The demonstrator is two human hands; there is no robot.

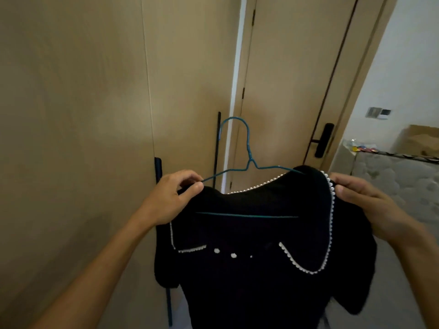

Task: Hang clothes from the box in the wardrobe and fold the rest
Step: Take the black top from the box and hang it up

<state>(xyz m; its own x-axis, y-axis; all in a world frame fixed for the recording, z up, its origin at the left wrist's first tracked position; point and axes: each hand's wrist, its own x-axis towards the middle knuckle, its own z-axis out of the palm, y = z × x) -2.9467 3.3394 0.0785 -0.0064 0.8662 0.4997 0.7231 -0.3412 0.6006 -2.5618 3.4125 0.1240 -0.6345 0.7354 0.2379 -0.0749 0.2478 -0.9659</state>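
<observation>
A black garment (256, 276) with a white-beaded collar and white buttons hangs in front of me on a blue wire hanger (248, 148). The hanger's hook points up and its right arm is inside the garment, while its left arm is bare. My left hand (171, 198) pinches the garment's left shoulder at the bare hanger arm. My right hand (370, 205) grips the right shoulder by the beaded collar edge. The closed wardrobe doors (95, 115) stand just behind, with dark vertical handles (217, 148).
A room door (292, 79) with a black lock handle (324, 140) stands to the right of the wardrobe. At the far right are a bed (399, 176) and a cardboard box (420, 140) with small items on a ledge beside it.
</observation>
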